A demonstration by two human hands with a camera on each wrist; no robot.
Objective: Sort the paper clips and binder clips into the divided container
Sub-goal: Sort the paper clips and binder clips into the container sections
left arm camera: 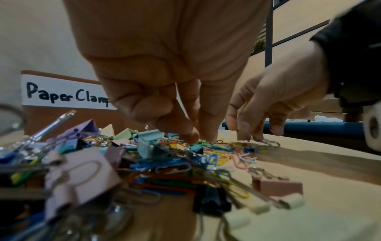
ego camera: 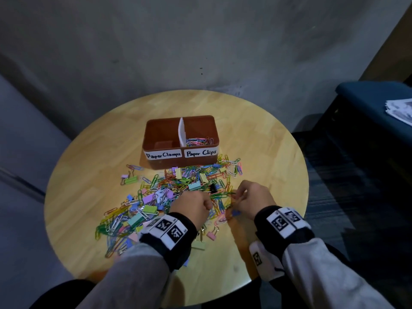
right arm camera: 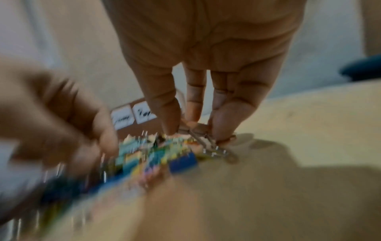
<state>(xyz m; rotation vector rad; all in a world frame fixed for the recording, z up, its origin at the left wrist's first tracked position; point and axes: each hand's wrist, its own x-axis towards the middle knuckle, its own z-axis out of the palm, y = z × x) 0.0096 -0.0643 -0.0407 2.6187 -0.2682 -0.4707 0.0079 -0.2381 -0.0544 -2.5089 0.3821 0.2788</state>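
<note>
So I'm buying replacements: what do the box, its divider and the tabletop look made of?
The box looks like smooth brown moulded plastic with rounded corners. Its divider seems thin white card, slightly bent. The tabletop looks like light jointed wood with visible grain.

round wooden table [ego camera: 89, 175], blue bench [ego camera: 365, 101], papers [ego camera: 400, 110]

This looks like an office or study corner rather than a home kitchen or workshop. A small round wooden worktop [ego camera: 93, 175] stands against a bare grey wall [ego camera: 200, 41] in the upper half of the frame, over dark striped carpet [ego camera: 334, 197] at the right. A blue upholstered seat [ego camera: 365, 101] with loose printed papers [ego camera: 399, 110] sits at the right edge (the left wrist view also catches dark metal shelving [left arm camera: 270, 32] at upper right).
</note>
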